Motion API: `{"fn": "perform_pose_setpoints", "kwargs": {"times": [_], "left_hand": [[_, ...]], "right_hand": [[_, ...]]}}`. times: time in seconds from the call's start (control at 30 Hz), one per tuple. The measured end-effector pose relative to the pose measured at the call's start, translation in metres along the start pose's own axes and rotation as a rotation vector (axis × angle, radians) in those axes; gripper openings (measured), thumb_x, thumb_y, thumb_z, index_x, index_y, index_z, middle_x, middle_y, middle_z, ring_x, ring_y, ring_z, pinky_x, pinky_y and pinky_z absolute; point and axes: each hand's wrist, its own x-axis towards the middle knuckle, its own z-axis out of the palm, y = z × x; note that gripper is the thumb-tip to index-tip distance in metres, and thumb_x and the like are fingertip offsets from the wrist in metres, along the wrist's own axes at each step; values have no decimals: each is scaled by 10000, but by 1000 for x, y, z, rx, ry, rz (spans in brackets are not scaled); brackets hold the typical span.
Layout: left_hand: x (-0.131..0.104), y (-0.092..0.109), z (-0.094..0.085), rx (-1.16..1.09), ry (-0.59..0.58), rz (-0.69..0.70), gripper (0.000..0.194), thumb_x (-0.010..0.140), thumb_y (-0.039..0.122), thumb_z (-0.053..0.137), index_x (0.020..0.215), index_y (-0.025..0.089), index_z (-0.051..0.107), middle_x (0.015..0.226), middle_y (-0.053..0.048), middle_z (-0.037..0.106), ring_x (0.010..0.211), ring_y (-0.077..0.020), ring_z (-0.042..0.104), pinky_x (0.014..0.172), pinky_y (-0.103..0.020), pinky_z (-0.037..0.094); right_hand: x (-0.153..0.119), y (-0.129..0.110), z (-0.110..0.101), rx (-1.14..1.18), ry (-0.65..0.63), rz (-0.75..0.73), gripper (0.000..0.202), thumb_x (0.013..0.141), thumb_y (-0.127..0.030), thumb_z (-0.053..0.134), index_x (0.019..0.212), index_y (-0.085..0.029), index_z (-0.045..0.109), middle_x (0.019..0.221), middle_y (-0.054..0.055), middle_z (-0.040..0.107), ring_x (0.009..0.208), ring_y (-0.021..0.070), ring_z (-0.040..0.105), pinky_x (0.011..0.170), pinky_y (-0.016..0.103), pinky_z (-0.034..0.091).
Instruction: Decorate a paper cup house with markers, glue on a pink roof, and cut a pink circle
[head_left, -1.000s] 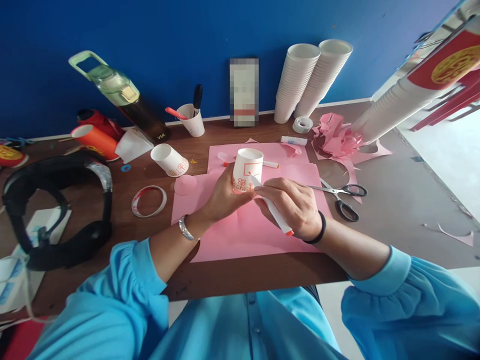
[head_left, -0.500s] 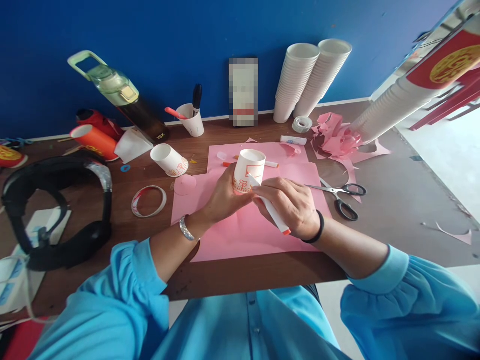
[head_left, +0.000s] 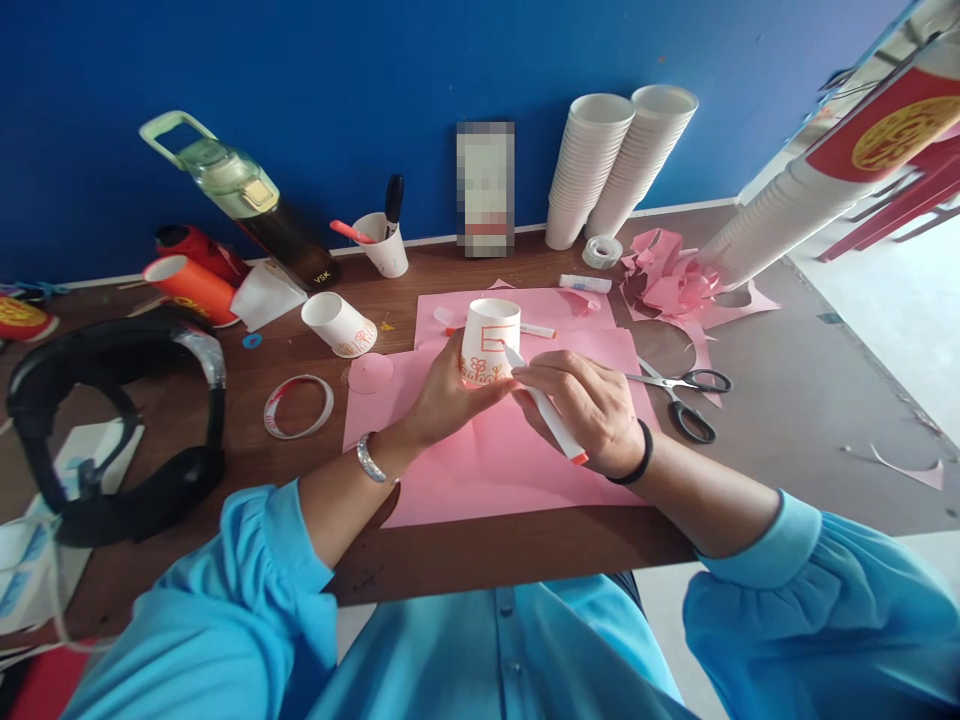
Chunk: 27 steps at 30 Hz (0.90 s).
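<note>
My left hand (head_left: 448, 398) is closed around a white paper cup (head_left: 491, 318), held upside down over the pink paper (head_left: 480, 470). Orange flowers run along the cup's rim, and a red-orange square outline with a line inside sits above them. Pinched in my right hand (head_left: 589, 405) is a white marker (head_left: 553, 418) with an orange end; its tip meets the cup beside the square. Behind the cup, another white marker (head_left: 538, 331) lies on the paper, partly hidden. A second decorated cup (head_left: 337, 325) rests upside down to the left.
Scissors (head_left: 679, 382) lie right of my right hand, near pink paper scraps (head_left: 667, 275). Tall cup stacks (head_left: 589, 165) stand by the wall. A tape roll (head_left: 298, 407), a bottle (head_left: 262, 215), a pen cup (head_left: 386, 255) and a black headset (head_left: 116, 420) are leftward.
The cup has turned slightly in my left hand and shifted a little left, showing more of the square. My right hand and the marker have moved slightly down and right.
</note>
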Motion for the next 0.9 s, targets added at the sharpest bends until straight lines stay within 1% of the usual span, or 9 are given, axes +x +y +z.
{"fn": "perform_pose_setpoints", "kwargs": {"times": [0.1, 0.2, 0.37, 0.53, 0.7, 0.8, 0.9], "left_hand": [[1, 1, 0, -69, -20, -32, 571, 771, 489, 875, 1174, 195, 598, 1087, -76, 702, 972, -231, 678, 791, -352, 585], [2, 4, 0, -128, -42, -43, 523, 784, 474, 868, 1140, 193, 607, 1042, -65, 702, 937, -219, 670, 767, -340, 577], [3, 6, 0, -149, -60, -39, 456, 798, 457, 859, 1083, 192, 621, 992, -52, 690, 893, -201, 655, 744, -324, 556], [3, 5, -2, -171, -65, -40, 436, 801, 442, 860, 1075, 199, 623, 982, -45, 692, 884, -200, 656, 748, -327, 554], [2, 7, -2, -221, -85, -71, 439, 815, 421, 853, 1123, 208, 624, 1042, -59, 703, 961, -224, 668, 821, -359, 558], [1, 7, -3, -228, -77, -101, 488, 808, 441, 855, 1164, 207, 616, 1106, -82, 707, 1029, -254, 671, 868, -394, 559], [2, 9, -3, -194, -59, -138, 514, 791, 473, 861, 1150, 194, 621, 1128, -101, 705, 1075, -281, 667, 896, -423, 558]], "right_hand": [[1, 0, -1, -6, -1, 5, 223, 968, -103, 622, 1176, -167, 571, 892, 68, 730, 734, 184, 699, 643, 303, 596], [1, 1, 0, -27, 17, 16, 184, 975, -113, 626, 1141, -171, 571, 869, 61, 728, 739, 176, 706, 657, 291, 605], [1, 2, 2, -42, 37, 37, 162, 990, -129, 611, 1134, -190, 568, 850, 39, 718, 729, 162, 709, 654, 278, 606], [2, 3, 1, -36, 34, 50, 153, 982, -124, 622, 1114, -184, 573, 860, 52, 725, 747, 169, 718, 668, 281, 611], [1, 3, -1, -20, 16, 68, 156, 984, -128, 625, 1122, -184, 578, 872, 60, 734, 769, 175, 726, 688, 287, 614], [1, 4, -2, -19, 0, 82, 158, 991, -139, 612, 1137, -191, 580, 888, 58, 733, 781, 176, 730, 678, 286, 611], [0, 5, -2, -24, -3, 89, 159, 990, -137, 604, 1137, -194, 581, 889, 55, 726, 780, 176, 728, 663, 281, 607]]}}
